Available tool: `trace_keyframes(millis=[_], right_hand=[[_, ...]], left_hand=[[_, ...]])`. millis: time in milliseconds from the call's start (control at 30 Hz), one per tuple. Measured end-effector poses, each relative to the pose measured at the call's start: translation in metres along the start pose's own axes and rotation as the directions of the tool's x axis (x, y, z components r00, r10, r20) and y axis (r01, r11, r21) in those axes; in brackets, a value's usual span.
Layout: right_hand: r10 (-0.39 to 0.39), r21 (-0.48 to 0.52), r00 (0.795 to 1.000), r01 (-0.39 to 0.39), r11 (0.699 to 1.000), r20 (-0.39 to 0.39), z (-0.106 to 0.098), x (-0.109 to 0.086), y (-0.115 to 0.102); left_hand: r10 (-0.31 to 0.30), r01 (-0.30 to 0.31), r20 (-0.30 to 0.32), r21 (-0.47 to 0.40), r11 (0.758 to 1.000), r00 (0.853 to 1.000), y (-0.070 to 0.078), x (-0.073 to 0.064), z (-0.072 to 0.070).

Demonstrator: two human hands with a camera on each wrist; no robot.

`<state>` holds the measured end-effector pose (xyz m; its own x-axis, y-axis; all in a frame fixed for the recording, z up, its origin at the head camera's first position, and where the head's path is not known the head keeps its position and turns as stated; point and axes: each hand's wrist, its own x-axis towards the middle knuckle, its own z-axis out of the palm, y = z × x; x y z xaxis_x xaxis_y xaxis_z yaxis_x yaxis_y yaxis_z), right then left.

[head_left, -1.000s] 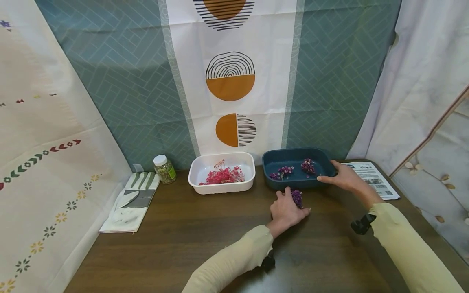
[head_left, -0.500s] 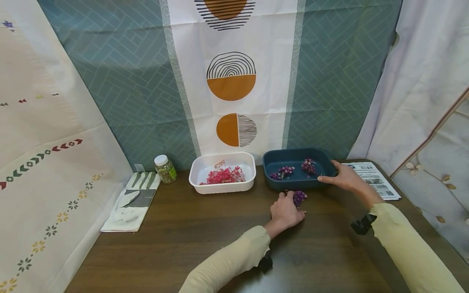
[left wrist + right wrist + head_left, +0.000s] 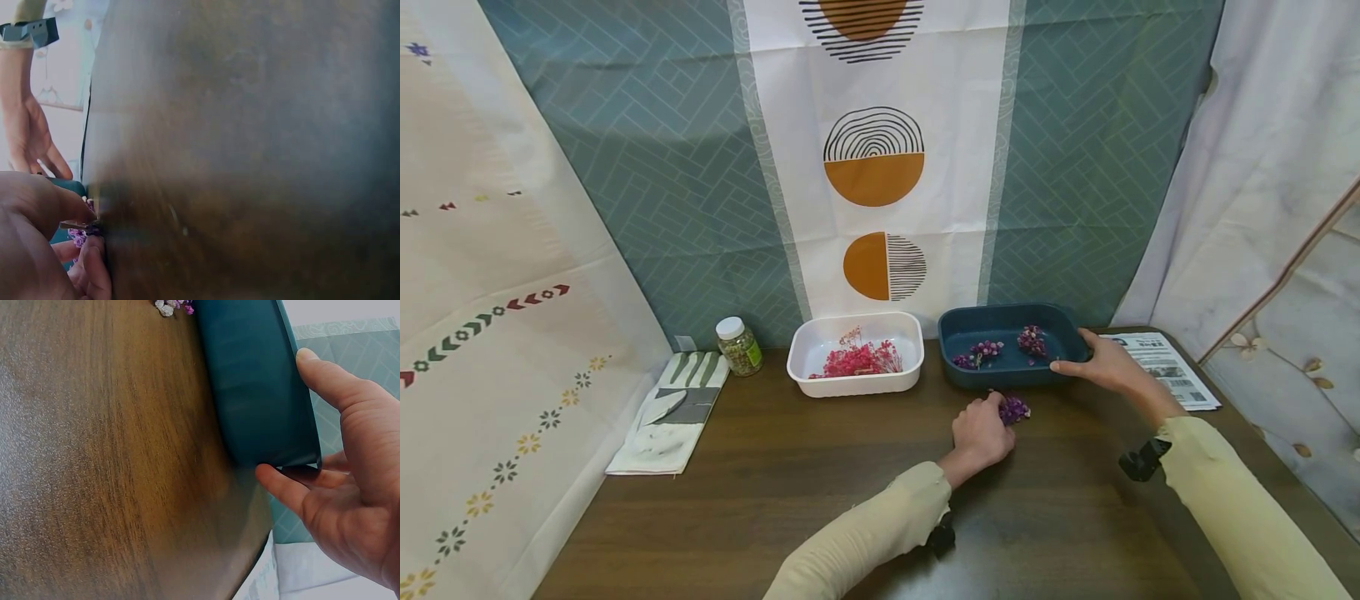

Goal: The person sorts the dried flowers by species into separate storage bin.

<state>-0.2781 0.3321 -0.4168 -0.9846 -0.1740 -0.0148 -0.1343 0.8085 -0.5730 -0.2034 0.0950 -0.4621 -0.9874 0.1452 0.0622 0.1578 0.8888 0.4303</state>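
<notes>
My left hand (image 3: pixel 982 433) pinches a purple dried flower sprig (image 3: pixel 1015 409) low at the table, just in front of the dark teal tray (image 3: pixel 1000 379). Up close in the left wrist view, the sprig's purple heads (image 3: pixel 79 236) and short stem show between thumb and fingers; the rest is hidden. My right hand (image 3: pixel 1103 363) grips the tray's right end. In the right wrist view its thumb lies on the rim, and the other fingers reach round the tray's end wall (image 3: pixel 262 381). Inside the tray lie a purple sprig (image 3: pixel 979 353) at left and another sprig (image 3: pixel 1032 341) at right.
Left of the teal tray stands a white tray (image 3: pixel 865 385) with pink dried flowers (image 3: pixel 861 358). Farther left are a white-capped jar (image 3: pixel 740 347) and a folded cloth (image 3: pixel 662 417). Printed paper (image 3: pixel 1172 367) lies behind my right hand. Curtains border the brown wooden table (image 3: pixel 820 475).
My left hand has shifted slightly left and its thumb has drawn in around the purple sprig, which now shows at the hand's right. My right hand and both trays stay put.
</notes>
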Motion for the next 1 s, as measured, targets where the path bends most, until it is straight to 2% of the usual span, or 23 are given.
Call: trace_keyframes(millis=[267, 467, 767, 1000], right_hand=[[-0.005, -0.007, 1.0, 0.005, 1.0, -0.004, 0.0, -0.001, 0.001], [-0.006, -0.006, 1.0, 0.006, 1.0, -0.002, -0.001, -0.002, 0.0], [0.005, -0.015, 1.0, -0.005, 1.0, 0.006, -0.002, -0.001, 0.001], [-0.005, -0.002, 1.0, 0.005, 1.0, -0.004, -0.001, 0.0, 0.001]], left_hand=[[0.023, -0.023, -0.001, -0.015, 1.0, 1.0, -0.003, 0.0, -0.001], [0.084, -0.086, -0.026, -0.051, 0.995, 0.996, -0.008, -0.006, -0.003], [0.185, -0.189, -0.043, -0.152, 0.97, 0.982, -0.019, -0.007, -0.009], [0.207, -0.214, -0.057, -0.233, 0.948, 0.977, -0.018, -0.007, -0.015]])
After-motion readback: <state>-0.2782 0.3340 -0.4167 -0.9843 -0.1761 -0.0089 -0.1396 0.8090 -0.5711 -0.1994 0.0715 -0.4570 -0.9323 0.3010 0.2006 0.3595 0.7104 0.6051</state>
